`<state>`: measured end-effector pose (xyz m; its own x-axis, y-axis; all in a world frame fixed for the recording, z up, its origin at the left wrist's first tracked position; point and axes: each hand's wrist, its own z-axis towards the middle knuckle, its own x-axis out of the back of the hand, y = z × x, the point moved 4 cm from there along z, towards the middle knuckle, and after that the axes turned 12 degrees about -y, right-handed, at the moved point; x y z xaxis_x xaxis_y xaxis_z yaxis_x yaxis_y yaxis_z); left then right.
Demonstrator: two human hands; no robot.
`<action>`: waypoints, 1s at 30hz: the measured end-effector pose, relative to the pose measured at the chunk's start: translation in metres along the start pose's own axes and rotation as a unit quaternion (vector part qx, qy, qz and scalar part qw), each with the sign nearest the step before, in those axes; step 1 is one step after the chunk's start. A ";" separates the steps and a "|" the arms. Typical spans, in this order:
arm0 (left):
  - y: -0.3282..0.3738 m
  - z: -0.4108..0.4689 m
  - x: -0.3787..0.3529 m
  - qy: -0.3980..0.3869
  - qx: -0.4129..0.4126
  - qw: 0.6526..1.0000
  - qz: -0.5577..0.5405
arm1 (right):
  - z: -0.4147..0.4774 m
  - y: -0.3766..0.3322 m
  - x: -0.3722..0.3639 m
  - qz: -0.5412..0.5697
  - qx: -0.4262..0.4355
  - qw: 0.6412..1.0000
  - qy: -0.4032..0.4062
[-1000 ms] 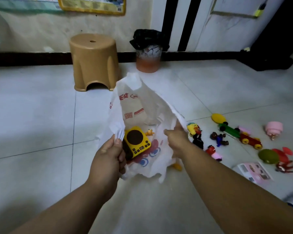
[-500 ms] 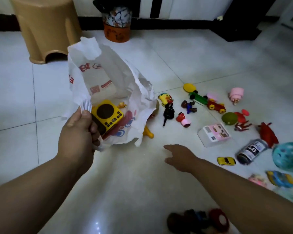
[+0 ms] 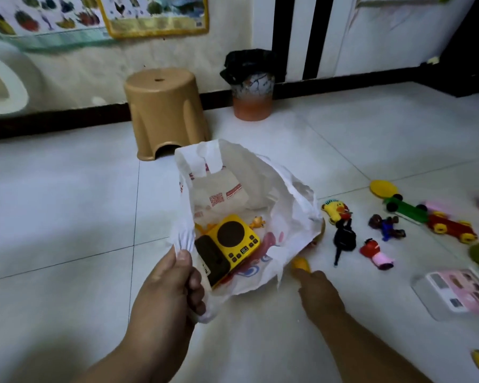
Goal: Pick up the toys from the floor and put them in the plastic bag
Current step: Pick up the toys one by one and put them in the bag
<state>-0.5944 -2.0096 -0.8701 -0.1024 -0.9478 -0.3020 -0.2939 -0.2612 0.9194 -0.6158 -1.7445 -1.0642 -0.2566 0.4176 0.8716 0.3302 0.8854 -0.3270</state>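
Showing a pale tiled floor (image 3: 67, 203) that fills the view and meets a dark skirting and a wall hung with picture charts at its far edge; the tiles look smooth and glossy, so small toys may skid when nudged. At that far edge stand a tan stool (image 3: 165, 111) and, beside it, a lined waste bin (image 3: 250, 84). Mid-floor sits the plastic bag (image 3: 285, 205), white, thin and limp, its mouth propped wide; it will collapse unless a rim stays pinched. The left hand (image 3: 169, 288) is closed on the near rim, bunching the film between thumb and fingers. Inside lies a yellow toy radio (image 3: 230, 244), rigid and probably the heaviest piece, with a small orange figure behind it. The right hand (image 3: 315, 288) reaches low just beside the bag's right edge, fingertips at a small yellow toy (image 3: 300, 264) partly tucked under the film; whether it is gripped cannot be told. That piece looks light, hard and smooth, best pinched across its body. Toward the floor's right edge, well apart from the bag, lie a toy car train (image 3: 432, 219), a pink card pack (image 3: 465, 294), a yellow plush duck (image 3: 335, 211), a black figure (image 3: 343, 239) and two small dolls, all light.
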 end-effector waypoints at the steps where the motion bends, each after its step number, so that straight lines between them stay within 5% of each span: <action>1: 0.000 0.001 0.001 0.003 0.002 1.000 0.003 | -0.009 0.002 -0.001 -0.008 -0.004 1.000 0.007; 8: -0.003 0.004 -0.005 -0.004 0.007 0.999 0.039 | -0.096 0.007 0.038 0.162 -0.011 0.984 0.072; 12: -0.003 0.009 -0.008 0.007 0.005 0.998 0.057 | -0.152 -0.047 0.108 0.259 0.144 0.934 0.201; 15: -0.001 0.011 -0.013 0.018 0.003 0.998 0.062 | -0.141 -0.116 0.129 0.225 0.242 0.939 0.098; 22: 0.003 0.011 -0.018 0.033 -0.004 0.998 0.045 | -0.022 -0.169 0.086 -0.029 0.138 0.985 -0.101; 28: -0.009 0.011 -0.015 0.010 0.018 0.998 0.052 | -0.106 -0.099 0.092 0.032 0.225 0.974 -0.021; 30: -0.016 0.009 -0.014 0.002 0.021 0.999 0.049 | -0.144 -0.046 0.072 -0.005 0.190 0.980 -0.064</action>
<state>-0.5966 -1.9905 -0.8823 -0.1280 -0.9692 -0.2105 -0.3219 -0.1602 0.9331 -0.5187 -1.7848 -0.9337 -0.3775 0.4098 0.8304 -0.0294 0.8910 -0.4530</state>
